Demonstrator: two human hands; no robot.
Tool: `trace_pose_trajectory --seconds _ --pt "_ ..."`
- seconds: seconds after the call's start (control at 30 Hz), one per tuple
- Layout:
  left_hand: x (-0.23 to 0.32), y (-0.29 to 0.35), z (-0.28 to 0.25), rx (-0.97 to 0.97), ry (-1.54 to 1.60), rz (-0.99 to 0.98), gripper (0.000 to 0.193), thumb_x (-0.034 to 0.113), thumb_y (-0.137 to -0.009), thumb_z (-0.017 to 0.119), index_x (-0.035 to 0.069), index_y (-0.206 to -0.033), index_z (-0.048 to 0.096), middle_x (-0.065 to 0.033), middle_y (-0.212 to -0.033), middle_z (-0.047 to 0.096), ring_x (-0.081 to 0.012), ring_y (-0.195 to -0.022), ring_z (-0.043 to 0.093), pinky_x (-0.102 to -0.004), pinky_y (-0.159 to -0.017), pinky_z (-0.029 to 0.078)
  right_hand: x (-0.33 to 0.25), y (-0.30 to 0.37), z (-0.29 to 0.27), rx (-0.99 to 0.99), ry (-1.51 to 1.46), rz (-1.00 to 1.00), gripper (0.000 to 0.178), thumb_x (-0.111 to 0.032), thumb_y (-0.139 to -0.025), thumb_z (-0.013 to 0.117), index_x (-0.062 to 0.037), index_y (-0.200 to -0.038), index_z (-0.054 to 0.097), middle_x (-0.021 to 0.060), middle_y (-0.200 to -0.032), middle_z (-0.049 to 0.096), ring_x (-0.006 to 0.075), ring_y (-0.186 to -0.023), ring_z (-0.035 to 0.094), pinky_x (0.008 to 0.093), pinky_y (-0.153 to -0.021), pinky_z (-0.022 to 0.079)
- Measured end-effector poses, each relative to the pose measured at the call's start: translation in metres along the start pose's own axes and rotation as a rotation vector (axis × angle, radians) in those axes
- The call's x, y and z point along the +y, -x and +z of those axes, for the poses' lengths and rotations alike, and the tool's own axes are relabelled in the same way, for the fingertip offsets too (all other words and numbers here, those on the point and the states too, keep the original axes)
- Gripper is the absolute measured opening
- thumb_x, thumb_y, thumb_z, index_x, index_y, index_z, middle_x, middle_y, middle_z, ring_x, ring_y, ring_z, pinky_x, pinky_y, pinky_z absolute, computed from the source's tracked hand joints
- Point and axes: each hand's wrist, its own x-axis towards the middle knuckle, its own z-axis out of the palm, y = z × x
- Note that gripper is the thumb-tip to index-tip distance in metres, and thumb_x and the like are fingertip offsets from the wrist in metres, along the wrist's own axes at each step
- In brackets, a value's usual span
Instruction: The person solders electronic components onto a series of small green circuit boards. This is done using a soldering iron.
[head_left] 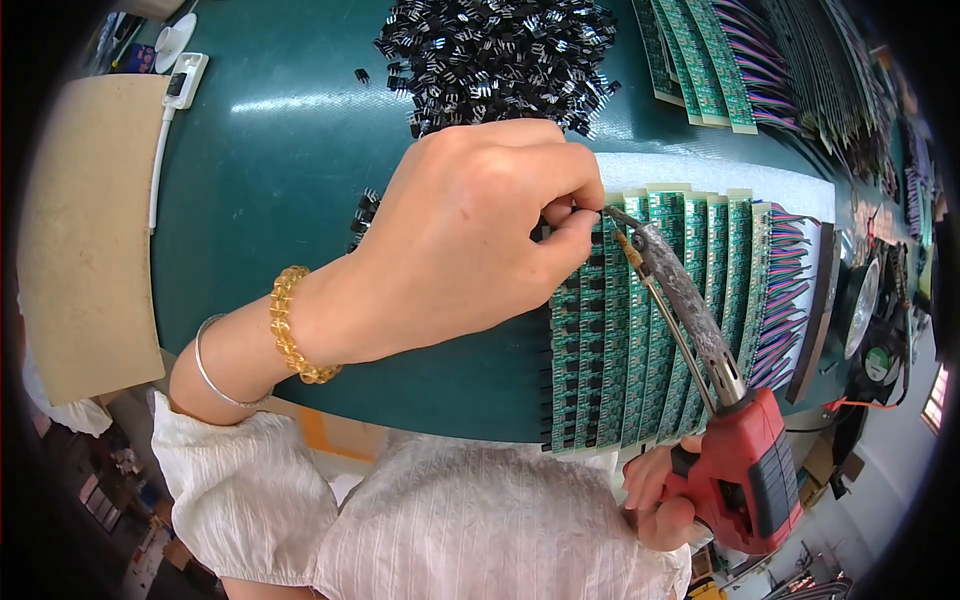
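Observation:
My left hand (490, 220) reaches across the table with thumb and forefinger pinched at the upper left corner of a row of green circuit boards (650, 320). A small black component, mostly covered by the fingertips, shows between them. My right hand (660, 500) is wrapped round the handle of a red soldering gun (750, 470), partly hidden behind it. The iron's grey barrel slants up and left, its tip right beside my left fingertips. A thin metal tube runs along the barrel to the tip. Black components line the boards' left side.
A big heap of black components with metal pins (500, 60) lies at the far side of the green table (270, 150), with a smaller pile (363, 215) by my left wrist. More boards with coloured wires (760, 60) are stacked far right. A tan board (90, 240) stands left.

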Motion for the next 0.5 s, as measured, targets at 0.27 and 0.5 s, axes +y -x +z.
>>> trace_pose_trajectory --seconds 0.27,0.5 --pt "0.0005 0.001 -0.0005 0.011 -0.017 0.003 0.01 -0.005 -0.074 0.07 0.0 -0.082 0.068 -0.0048 -0.071 0.061 -0.0114 -0.06 0.06 -0.0226 -0.053 0.048 0.0008 0.0058 -0.0115 -0.057 -0.047 0.03 0.078 -0.058 -0.086 0.064 0.0002 -0.131 0.039 -0.0007 -0.049 0.048 0.0133 -0.039 0.048 0.0275 -0.042 0.04" --pt "0.0007 -0.0005 -0.0002 0.007 -0.024 0.009 0.01 -0.004 -0.074 0.07 0.001 -0.082 0.068 -0.0049 -0.07 0.061 -0.0119 -0.059 0.06 -0.023 -0.053 0.048 0.0032 0.0026 -0.0109 -0.048 -0.065 -0.035 0.075 -0.054 -0.088 0.064 0.0015 -0.13 0.038 0.0001 -0.05 0.049 0.0133 -0.038 0.048 0.0271 -0.041 0.04"
